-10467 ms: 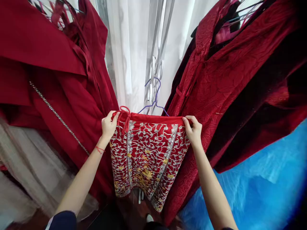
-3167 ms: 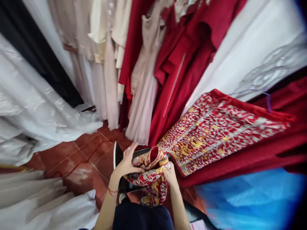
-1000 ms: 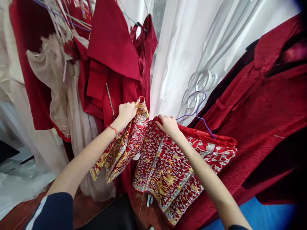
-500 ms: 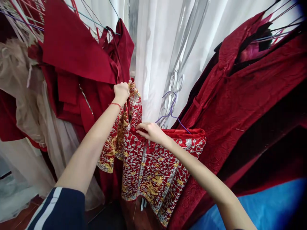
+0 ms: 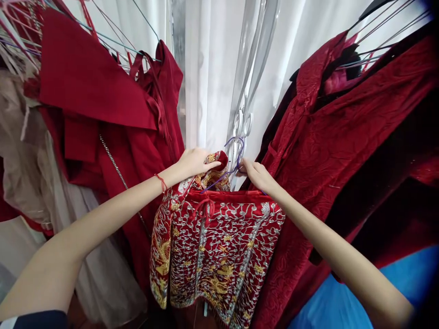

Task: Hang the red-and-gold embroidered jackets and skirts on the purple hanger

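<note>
Hanging down the right of the frame, the dark red crinkled velvet robe (image 5: 343, 151) and, at upper left, the plain red satin dress (image 5: 96, 91) flank the gap as they did a moment ago. Between them the red skirt embroidered in silver and gold (image 5: 222, 242) now hangs square at lower centre, no longer skewed. The matching embroidered red garment (image 5: 214, 171), held high half a second back, has come down onto the skirt's waistband, with the left hand (image 5: 195, 161) closed around its bunched top. The right hand (image 5: 255, 173) has left the waistband and pinches the thin purple wire hanger (image 5: 236, 155) at its neck.
</note>
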The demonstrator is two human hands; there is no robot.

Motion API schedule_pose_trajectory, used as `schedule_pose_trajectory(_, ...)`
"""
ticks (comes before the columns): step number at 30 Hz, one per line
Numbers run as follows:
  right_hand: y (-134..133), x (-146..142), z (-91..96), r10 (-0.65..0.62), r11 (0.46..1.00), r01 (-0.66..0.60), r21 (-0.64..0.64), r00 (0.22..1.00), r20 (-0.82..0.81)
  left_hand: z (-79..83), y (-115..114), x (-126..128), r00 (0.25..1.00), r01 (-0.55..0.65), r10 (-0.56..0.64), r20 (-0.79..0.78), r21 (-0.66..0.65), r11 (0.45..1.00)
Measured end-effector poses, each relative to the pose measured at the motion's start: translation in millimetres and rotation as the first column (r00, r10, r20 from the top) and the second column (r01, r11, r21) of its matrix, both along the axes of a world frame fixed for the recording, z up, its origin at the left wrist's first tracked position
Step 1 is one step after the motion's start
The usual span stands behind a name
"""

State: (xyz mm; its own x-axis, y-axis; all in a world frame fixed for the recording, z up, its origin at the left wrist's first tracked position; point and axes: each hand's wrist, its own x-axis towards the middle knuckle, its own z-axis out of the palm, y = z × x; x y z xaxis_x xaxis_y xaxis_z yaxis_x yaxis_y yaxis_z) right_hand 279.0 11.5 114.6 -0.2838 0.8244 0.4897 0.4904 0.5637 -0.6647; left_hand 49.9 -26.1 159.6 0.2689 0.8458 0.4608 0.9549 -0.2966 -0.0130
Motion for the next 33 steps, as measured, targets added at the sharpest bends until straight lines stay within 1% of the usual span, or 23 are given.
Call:
schedule_pose_trajectory(1,4,1,0.7,0.073,0.988,-0.082,-0.130,0.995,-0.071,0.4,3,0,1.000,0.009,-0.009,0.008,-0.016,1.000)
schedule_pose_trajectory(2,7,1,2.1,0.110,0.963,-0.142,-0.229,0.983,-0.147,0.7,7,1,1.000,0.004,-0.004,0.014,-0.031,1.000)
schedule_pose_trajectory(4,12,3,6.6,0.112,0.911,-0.200,-0.360,0.962,-0.250,0.9,14,4,0.999,-0.032,0.033,0.019,-0.049,0.998)
schedule_pose_trajectory(6,16,6,12.1,0.119,0.864,-0.228,-0.450,0.959,-0.256,1.1,21,9,0.998,-0.062,0.062,0.007,-0.045,0.997)
schedule_pose_trajectory(10,24,9,17.3,0.214,0.769,-0.281,-0.575,0.960,-0.182,-0.4,33,22,0.997,-0.073,0.072,-0.030,-0.027,0.997)
schedule_pose_trajectory(12,29,10,15.7,0.248,0.730,-0.295,-0.617,0.955,-0.162,-2.6,36,27,0.998,-0.062,0.061,-0.032,-0.026,0.998)
schedule_pose_trajectory(15,34,11,13.2,0.271,0.711,-0.264,-0.652,0.958,-0.093,-6.0,40,30,0.999,-0.029,0.028,-0.030,-0.031,0.999)
schedule_pose_trajectory(16,36,11,13.5,0.282,0.707,-0.251,-0.661,0.957,-0.063,-6.5,40,30,0.999,-0.003,0.001,-0.035,-0.043,0.999)
schedule_pose_trajectory(18,38,12,16.5,0.320,0.686,-0.243,-0.686,0.947,-0.015,-5.8,40,27,0.994,0.086,-0.092,-0.064,-0.096,0.992)
schedule_pose_trajectory(20,41,10,21.0,0.377,0.649,-0.255,-0.717,0.926,0.012,-3.3,39,23,0.975,0.172,-0.193,-0.113,-0.175,0.969)
schedule_pose_trajectory(22,43,8,24.6,0.421,0.618,-0.265,-0.740,0.907,0.027,0.1,37,19,0.955,0.209,-0.251,-0.155,-0.247,0.946)
schedule_pose_trajectory(23,44,6,25.4,0.431,0.615,-0.268,-0.741,0.902,0.031,1.6,36,17,0.951,0.213,-0.264,-0.164,-0.275,0.938)
schedule_pose_trajectory(25,43,4,25.5,0.421,0.640,-0.271,-0.719,0.907,0.032,3.6,34,13,0.952,0.212,-0.271,-0.146,-0.329,0.920)
schedule_pose_trajectory(27,42,3,24.8,0.399,0.677,-0.275,-0.683,0.917,0.026,3.9,33,10,0.957,0.224,-0.277,-0.089,-0.382,0.897)
schedule_pose_trajectory(28,41,4,24.8,0.396,0.686,-0.273,-0.675,0.918,0.031,3.6,33,10,0.956,0.242,-0.288,-0.056,-0.403,0.883)
schedule_pose_trajectory(29,41,4,25.4,0.400,0.682,-0.266,-0.681,0.916,0.043,3.1,33,10,0.951,0.271,-0.308,-0.021,-0.420,0.866)
schedule_pose_trajectory(30,40,5,26.5,0.403,0.666,-0.249,-0.703,0.913,0.059,2.5,33,10,0.942,0.308,-0.335,0.013,-0.433,0.847)
schedule_pose_trajectory(33,39,5,32.1,0.379,0.578,-0.168,-0.798,0.922,0.080,0.8,32,13,0.912,0.395,-0.399,0.094,-0.459,0.796)
